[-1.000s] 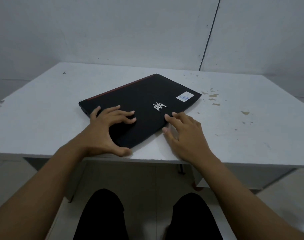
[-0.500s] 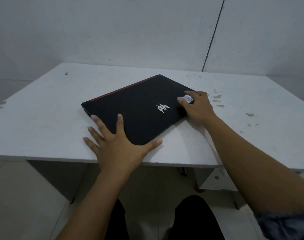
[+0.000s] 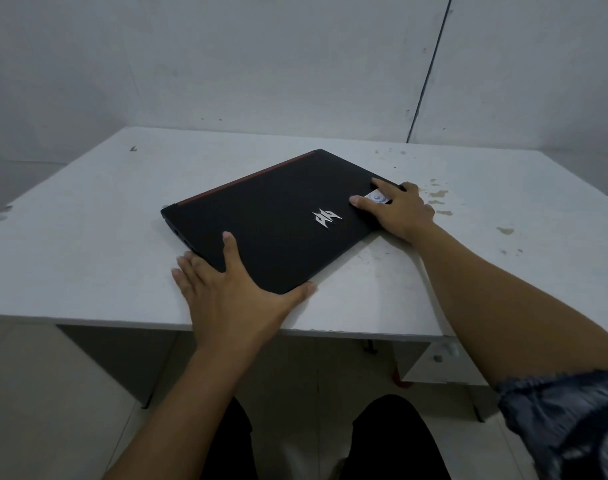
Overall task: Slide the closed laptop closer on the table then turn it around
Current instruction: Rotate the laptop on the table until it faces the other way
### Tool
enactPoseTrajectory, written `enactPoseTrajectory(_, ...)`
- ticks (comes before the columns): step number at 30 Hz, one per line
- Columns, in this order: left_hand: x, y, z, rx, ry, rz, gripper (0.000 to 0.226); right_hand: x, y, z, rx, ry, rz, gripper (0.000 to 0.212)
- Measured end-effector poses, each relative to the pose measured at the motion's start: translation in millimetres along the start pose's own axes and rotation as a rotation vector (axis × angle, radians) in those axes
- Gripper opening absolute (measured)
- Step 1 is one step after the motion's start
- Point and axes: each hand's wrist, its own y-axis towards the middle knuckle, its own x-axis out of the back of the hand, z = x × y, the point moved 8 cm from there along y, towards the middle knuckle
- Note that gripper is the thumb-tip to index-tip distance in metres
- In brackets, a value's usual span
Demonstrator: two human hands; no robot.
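since a second ago the right hand (image 3: 401, 213) has gone from the laptop's near edge to its right corner, and the left hand (image 3: 233, 292) has flattened at the near corner. the closed black laptop (image 3: 271, 216) lies askew on the white table (image 3: 87, 237), near its front edge. left fingers (image 3: 228, 247) are spread straight, one on the lid. right thumb and forefinger lie by a sticker (image 3: 378, 197); the rest curl round the corner.

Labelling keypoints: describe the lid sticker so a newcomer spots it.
On the white table lies a closed black laptop. Near its right corner, between fingers of the right hand, sits a small pale sticker, unlike the jagged silver logo mid-lid.
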Motion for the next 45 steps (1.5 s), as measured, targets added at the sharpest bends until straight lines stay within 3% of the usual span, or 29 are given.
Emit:
enactPoseTrajectory(9,10,11,9,-0.068,-0.048,0.030,0.149,1,-22,-14,-0.018,0.129,-0.055,0.097)
enactPoseTrajectory(21,36,36,36,-0.186,-0.136,0.230,0.150,-2,-93,-22,-0.148,-0.062,-0.244,0.099)
enactPoseTrajectory(25,29,28,24,-0.096,-0.252,0.179,0.154,14,-75,-15,-0.096,-0.016,-0.163,0.101)
enactPoseTrajectory(33,28,28,22,-0.055,-0.107,0.020,0.147,13,-76,-14,-0.045,0.011,-0.176,0.103)
enactPoseTrajectory(45,38,46,53,-0.183,-0.189,0.093,0.137,3,-126,-4,-0.105,-0.012,-0.272,0.104)
